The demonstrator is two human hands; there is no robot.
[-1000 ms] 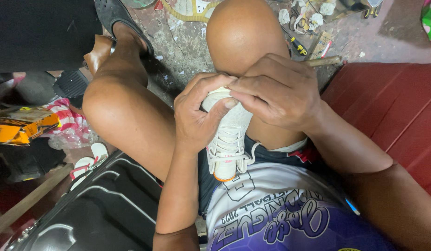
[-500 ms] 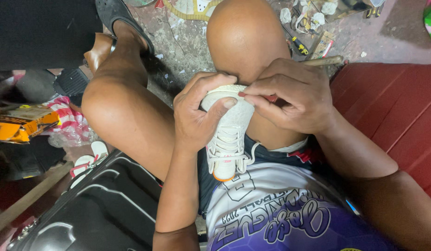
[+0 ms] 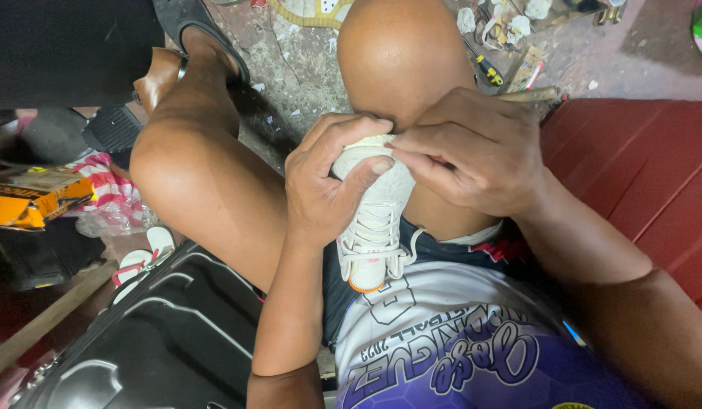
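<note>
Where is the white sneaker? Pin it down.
In the head view, the white sneaker sits centre frame against the person's lap, toe gripped by the left hand and right hand, just below the raised knee.

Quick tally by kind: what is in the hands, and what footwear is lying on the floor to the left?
White lace-up sneaker, gripped at the toe by left hand and right hand: 1
White flip-flops with red straps: 2
Black sandal on the person's foot: 1
Total: 4
</note>
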